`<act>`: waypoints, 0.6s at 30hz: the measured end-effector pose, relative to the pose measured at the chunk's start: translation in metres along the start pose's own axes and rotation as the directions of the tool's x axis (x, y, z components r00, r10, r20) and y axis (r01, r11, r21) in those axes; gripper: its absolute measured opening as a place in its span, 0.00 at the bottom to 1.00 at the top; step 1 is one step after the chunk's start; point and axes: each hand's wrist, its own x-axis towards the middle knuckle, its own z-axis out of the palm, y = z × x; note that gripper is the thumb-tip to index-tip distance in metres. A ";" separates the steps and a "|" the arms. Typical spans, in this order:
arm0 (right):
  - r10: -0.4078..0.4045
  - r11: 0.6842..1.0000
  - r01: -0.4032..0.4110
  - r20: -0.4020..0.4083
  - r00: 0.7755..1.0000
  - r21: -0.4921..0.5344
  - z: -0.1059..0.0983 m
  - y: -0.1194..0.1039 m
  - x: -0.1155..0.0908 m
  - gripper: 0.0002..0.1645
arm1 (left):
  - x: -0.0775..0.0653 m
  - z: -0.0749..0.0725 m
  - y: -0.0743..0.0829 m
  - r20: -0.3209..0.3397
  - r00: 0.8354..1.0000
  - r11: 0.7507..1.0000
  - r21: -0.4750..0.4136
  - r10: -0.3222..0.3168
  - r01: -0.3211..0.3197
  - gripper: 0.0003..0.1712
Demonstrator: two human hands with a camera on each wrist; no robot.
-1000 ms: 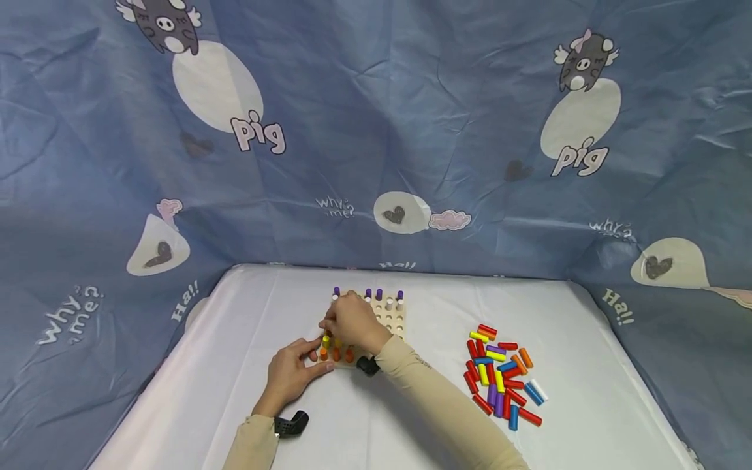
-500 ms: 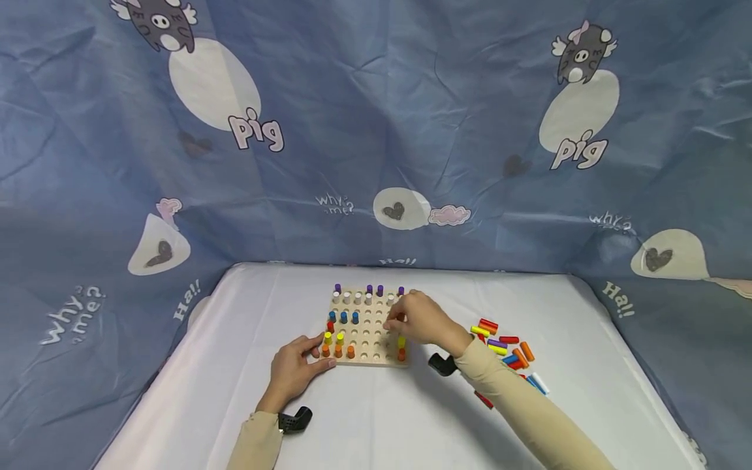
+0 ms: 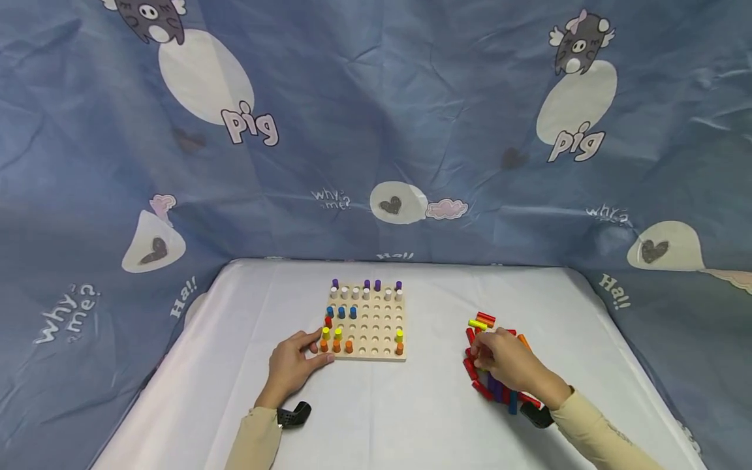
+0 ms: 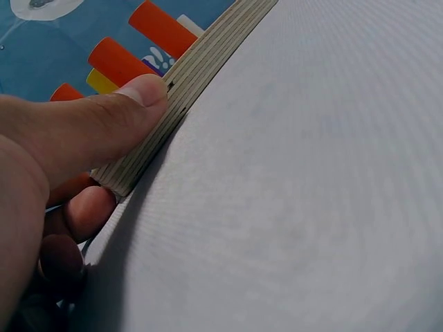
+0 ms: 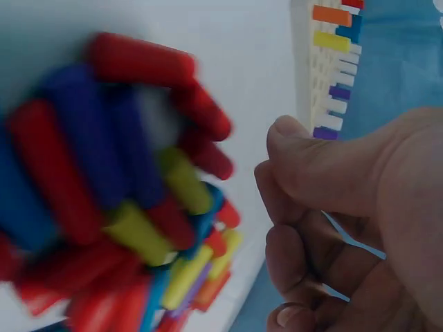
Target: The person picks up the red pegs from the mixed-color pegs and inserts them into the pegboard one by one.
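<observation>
A wooden pegboard (image 3: 382, 329) stands on the white table in the head view. It bears purple, white, blue, red, yellow and orange pegs, with bare holes between them. My left hand (image 3: 292, 365) grips its near left corner; in the left wrist view the thumb (image 4: 142, 90) presses the layered wooden edge (image 4: 201, 59). My right hand (image 3: 514, 362) hovers over the heap of loose pegs (image 3: 498, 390) on the right. Its fingers are loosely bent in the right wrist view, thumb near the index finger, and no peg shows between them. The hand hides part of the heap.
The white tablecloth (image 3: 376, 411) lies between board and heap. Blue printed fabric (image 3: 470, 130) rises behind and at both sides of the table. Black wrist devices sit on the left wrist (image 3: 294, 415) and right wrist (image 3: 536, 414).
My right hand has travelled from the board's left side, across its right side, to the loose pegs. A red peg on the left, hidden before, stands uncovered. The left hand stays at its corner.
</observation>
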 end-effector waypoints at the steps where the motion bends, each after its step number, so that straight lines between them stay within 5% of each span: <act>1: 0.020 1.000 -0.020 -0.004 1.000 -0.012 0.002 0.000 -0.005 0.15 | 0.000 -0.001 0.000 0.000 1.000 1.000 -0.006 0.007 -0.007 0.39; 9: 0.138 0.990 -0.137 0.018 0.990 -0.036 0.017 -0.005 -0.033 0.15 | -0.002 -0.005 0.000 0.015 1.000 1.000 -0.018 -0.006 0.006 0.39; 18: 0.148 0.987 -0.150 -0.045 0.988 -0.057 0.032 -0.006 -0.041 0.13 | -0.001 -0.002 -0.001 -0.014 1.000 1.000 -0.022 0.018 -0.018 0.38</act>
